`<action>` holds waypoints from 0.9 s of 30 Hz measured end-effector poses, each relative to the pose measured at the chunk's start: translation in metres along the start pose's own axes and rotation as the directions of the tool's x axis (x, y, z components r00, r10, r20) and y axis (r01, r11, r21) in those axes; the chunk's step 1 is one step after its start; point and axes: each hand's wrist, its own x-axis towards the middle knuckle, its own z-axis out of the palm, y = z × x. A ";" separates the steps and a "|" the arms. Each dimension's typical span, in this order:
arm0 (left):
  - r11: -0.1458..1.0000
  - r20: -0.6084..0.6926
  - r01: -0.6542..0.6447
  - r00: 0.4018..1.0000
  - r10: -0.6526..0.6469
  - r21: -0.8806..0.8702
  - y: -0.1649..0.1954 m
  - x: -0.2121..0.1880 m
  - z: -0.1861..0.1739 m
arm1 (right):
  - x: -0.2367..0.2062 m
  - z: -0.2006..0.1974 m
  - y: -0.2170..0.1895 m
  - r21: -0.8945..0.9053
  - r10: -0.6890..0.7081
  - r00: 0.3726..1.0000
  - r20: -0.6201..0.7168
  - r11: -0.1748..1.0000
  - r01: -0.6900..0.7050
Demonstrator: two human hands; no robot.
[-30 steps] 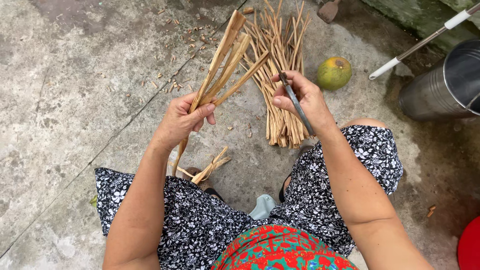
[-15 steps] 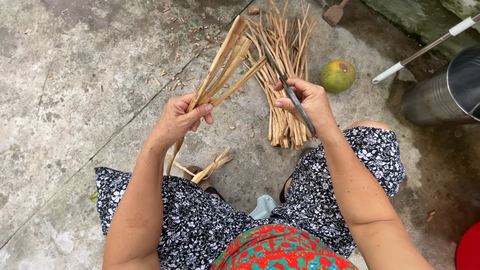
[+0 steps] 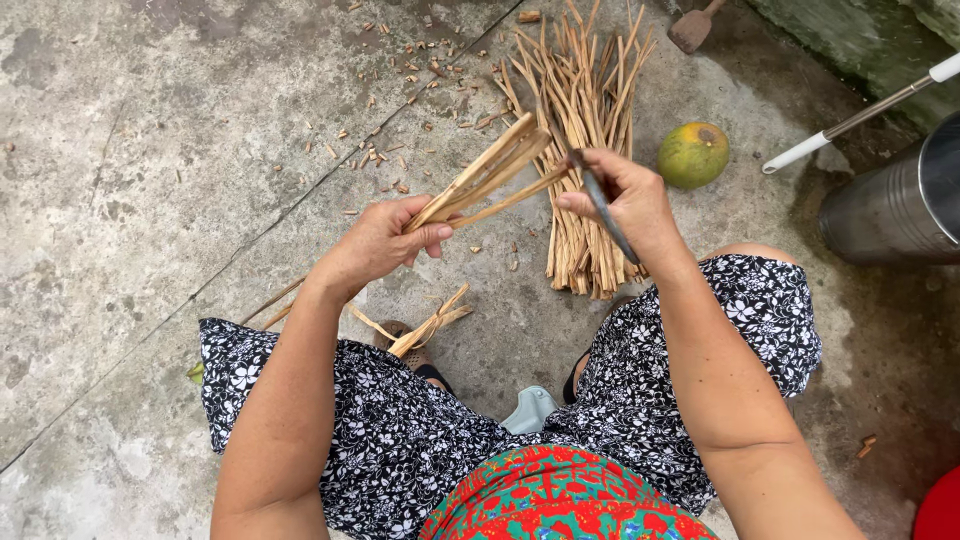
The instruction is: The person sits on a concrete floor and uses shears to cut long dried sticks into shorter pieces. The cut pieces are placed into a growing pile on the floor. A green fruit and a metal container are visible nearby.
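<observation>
Head view: a seated person's left hand grips a few dry stalks pointing to 2 o'clock, while the right hand clasps a dark knife at their tips. A stalk pile lies at 12 o'clock on cracked concrete, a green fruit beside it.

single head-worn view, looking steeply down, close over lap and concrete floor; no second view.

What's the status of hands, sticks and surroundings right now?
Left hand grips a bundle of split sticks. Right hand holds a knife at their tips. Stick pile beyond; green fruit beside it.
</observation>
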 end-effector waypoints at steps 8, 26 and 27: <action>0.968 -0.147 -0.130 0.975 0.164 0.217 -0.020 0.020 0.005 | 0.003 0.013 -0.012 0.546 0.154 0.988 -0.005 0.828 -0.127; 0.735 0.058 -0.442 0.873 0.484 0.515 -0.035 0.084 0.076 | 0.012 -0.001 -0.015 0.862 0.117 0.986 -0.119 0.504 0.044; 0.732 0.080 -0.414 0.892 0.445 0.541 -0.038 0.085 0.076 | 0.012 -0.005 -0.012 0.859 0.107 0.986 -0.127 0.508 0.055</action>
